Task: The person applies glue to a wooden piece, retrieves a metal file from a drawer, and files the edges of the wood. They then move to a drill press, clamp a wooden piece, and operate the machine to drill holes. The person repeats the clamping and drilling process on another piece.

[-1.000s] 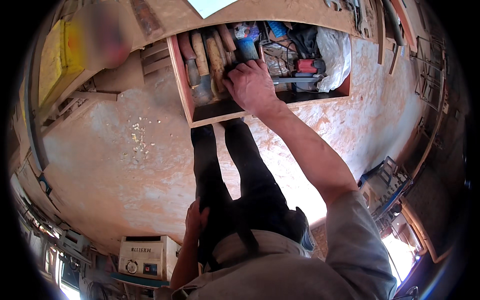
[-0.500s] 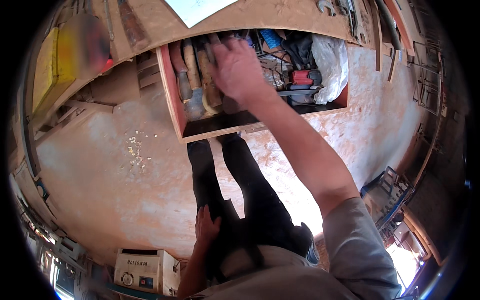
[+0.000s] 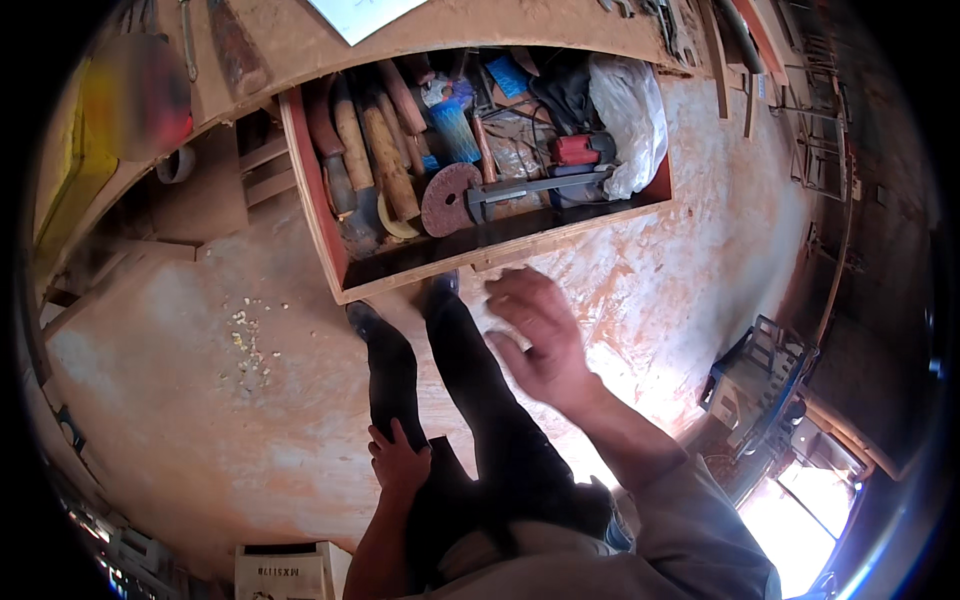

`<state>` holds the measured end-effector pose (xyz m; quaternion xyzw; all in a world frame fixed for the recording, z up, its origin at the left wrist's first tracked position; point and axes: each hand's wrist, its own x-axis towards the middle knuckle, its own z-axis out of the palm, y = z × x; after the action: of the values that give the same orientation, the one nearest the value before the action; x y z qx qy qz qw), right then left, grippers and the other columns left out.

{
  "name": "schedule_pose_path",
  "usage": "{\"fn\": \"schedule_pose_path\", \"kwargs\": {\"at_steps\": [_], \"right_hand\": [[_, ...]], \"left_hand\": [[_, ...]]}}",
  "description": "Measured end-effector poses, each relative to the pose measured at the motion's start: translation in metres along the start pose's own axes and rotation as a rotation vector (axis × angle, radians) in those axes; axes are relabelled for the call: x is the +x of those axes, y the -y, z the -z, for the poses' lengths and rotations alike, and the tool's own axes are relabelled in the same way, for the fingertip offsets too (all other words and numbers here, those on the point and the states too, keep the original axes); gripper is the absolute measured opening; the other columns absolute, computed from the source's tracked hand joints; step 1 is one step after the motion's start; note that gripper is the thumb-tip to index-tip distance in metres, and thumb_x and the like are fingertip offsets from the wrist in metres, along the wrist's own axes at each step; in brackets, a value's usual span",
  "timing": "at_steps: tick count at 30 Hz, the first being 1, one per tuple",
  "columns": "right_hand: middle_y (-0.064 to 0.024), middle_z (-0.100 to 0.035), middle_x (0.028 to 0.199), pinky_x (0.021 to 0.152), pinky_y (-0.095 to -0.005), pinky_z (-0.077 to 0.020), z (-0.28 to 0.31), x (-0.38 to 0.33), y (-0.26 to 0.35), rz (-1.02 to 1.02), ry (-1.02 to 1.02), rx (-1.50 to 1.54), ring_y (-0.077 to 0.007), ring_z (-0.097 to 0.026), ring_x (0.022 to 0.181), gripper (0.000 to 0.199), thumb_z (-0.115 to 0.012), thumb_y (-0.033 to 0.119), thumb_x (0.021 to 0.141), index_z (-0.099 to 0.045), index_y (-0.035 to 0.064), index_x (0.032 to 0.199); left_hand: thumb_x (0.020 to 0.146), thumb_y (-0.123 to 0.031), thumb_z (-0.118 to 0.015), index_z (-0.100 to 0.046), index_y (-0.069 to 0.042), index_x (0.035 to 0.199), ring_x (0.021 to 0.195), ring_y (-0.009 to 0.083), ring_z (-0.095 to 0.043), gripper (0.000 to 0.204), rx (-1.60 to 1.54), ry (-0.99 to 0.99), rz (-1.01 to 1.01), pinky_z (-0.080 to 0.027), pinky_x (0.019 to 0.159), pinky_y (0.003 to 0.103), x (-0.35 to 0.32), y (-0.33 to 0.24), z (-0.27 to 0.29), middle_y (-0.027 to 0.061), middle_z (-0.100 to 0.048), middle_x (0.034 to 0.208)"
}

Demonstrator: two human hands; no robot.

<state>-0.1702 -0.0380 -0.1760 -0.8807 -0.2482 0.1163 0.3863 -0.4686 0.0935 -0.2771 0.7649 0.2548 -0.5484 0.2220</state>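
Note:
An open wooden drawer (image 3: 505, 246) juts out from under the workbench, full of tools. My right hand (image 3: 545, 340) is in the air just in front of its near edge, thumb apart from the fingers and nothing held. Low down, my left hand (image 3: 400, 460) rests on my left leg with its fingers spread. Several wooden-handled tools (image 3: 383, 150) lie along the drawer's left side. A round reddish-brown abrasive disc (image 3: 450, 205) and a grey caliper-like tool (image 3: 545, 184) are near the front. Behind them show a blue patterned packet (image 3: 455, 132), a red and black tool part (image 3: 578, 150) and a crumpled clear plastic bag (image 3: 636, 125).
On the workbench (image 3: 480, 25) are a white sheet (image 3: 365, 12), spanners (image 3: 675, 40) and a yellow box (image 3: 62, 190). Pale chips (image 3: 250, 345) are scattered on the floor. A cream machine (image 3: 285, 572) stands at the lower left, a blue-edged metal machine (image 3: 750, 385) at the right.
My right hand has come out of the drawer, back toward me and to the right. The disc and caliper-like tool it partly hid now show. My left hand stays on my leg.

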Motion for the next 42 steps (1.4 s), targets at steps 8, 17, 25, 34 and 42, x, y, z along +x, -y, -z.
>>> {"fn": "schedule_pose_path", "kwargs": {"at_steps": [8, 17, 25, 34, 42], "right_hand": [[-0.0177, -0.066, 0.089, 0.079, -0.0415, -0.0489, 0.002, 0.107, -0.068, -0.287, -0.026, -0.327, -0.037, -0.062, 0.088, 0.018, -0.061, 0.014, 0.083, -0.063, 0.0017, 0.097], [-0.0166, -0.064, 0.112, 0.089, -0.0441, -0.0481, -0.034, 0.149, -0.102, -0.582, 0.327, -0.637, -0.032, -0.061, 0.105, 0.03, -0.06, 0.02, 0.079, -0.061, 0.0095, 0.107], [-0.0233, -0.061, 0.113, 0.09, -0.0425, -0.0484, -0.047, 0.151, -0.139, -0.692, 0.261, -0.495, -0.0354, -0.059, 0.107, 0.035, -0.054, 0.019, 0.082, -0.054, 0.0024, 0.112], [-0.022, -0.061, 0.111, 0.094, -0.0438, -0.0443, -0.077, 0.143, -0.164, -0.699, 0.054, -0.345, -0.0348, -0.057, 0.109, 0.03, -0.053, 0.016, 0.082, -0.06, 0.0044, 0.109], [-0.025, -0.062, 0.096, 0.079, -0.0495, -0.0464, -0.038, 0.125, -0.122, -0.498, -0.3, 0.038, -0.0431, -0.058, 0.094, 0.016, -0.054, 0.008, 0.085, -0.053, 0.0046, 0.1]], "left_hand": [[0.078, -0.039, -0.066, -0.025, -0.009, 0.144, 0.121, 0.0472, -0.04, 0.084, -0.042, 0.044, -0.067, -0.043, 0.095, 0.05, -0.01, 0.022, -0.006, 0.0305, -0.018, 0.146], [0.082, -0.035, -0.063, -0.045, 0.001, 0.132, 0.115, 0.0345, -0.054, 0.063, -0.504, -0.238, -0.1, -0.044, 0.096, 0.042, -0.033, 0.064, 0.02, 0.0248, -0.054, 0.124], [0.084, -0.005, -0.058, -0.055, -0.001, 0.122, 0.114, 0.0303, -0.056, 0.038, -0.505, -1.159, -0.546, -0.042, 0.099, 0.037, -0.111, 0.022, 0.339, 0.0164, -0.06, 0.119], [0.088, -0.025, -0.059, -0.049, 0.004, 0.126, 0.106, 0.0411, -0.053, 0.049, 0.122, -1.306, -0.071, -0.043, 0.091, 0.045, -0.072, 0.076, 0.51, 0.024, -0.055, 0.114], [0.089, -0.023, -0.057, -0.051, 0.007, 0.117, 0.094, 0.038, -0.057, 0.042, 0.008, -1.224, -0.157, -0.045, 0.083, 0.041, -0.061, 0.093, 0.523, 0.0242, -0.059, 0.103]]}}
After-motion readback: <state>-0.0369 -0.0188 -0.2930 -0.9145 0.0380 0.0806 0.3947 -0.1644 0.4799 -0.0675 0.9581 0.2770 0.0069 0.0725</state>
